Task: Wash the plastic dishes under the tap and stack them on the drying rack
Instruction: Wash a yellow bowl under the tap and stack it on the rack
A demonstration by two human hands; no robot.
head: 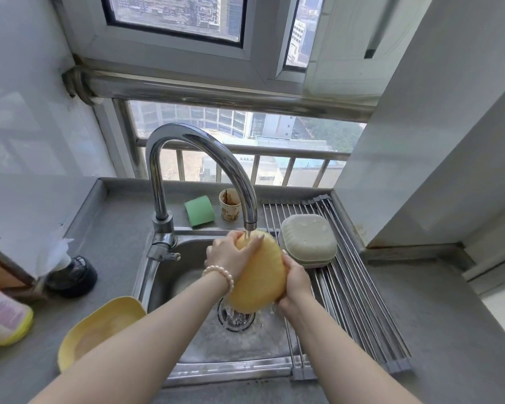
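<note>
A yellow plastic dish [260, 281] is held on edge over the sink [187, 275], its top under the running tap [250, 223]. My left hand [231, 253] lies over its upper left, fingers spread across its back. My right hand [296, 282] grips its lower right rim. Water falls onto the drain [235, 317]. Upside down on the drying rack [359, 290] sit stacked pale green dishes [308, 240]. A second yellow dish [99, 328] lies on the counter left of the sink.
Behind the sink stand a green sponge [199, 210] and a stained paper cup [230, 205]. At the left are a dark round object with plastic wrap [72, 275] and a yellow-capped bottle [3, 319]. A wall corner juts in at the right.
</note>
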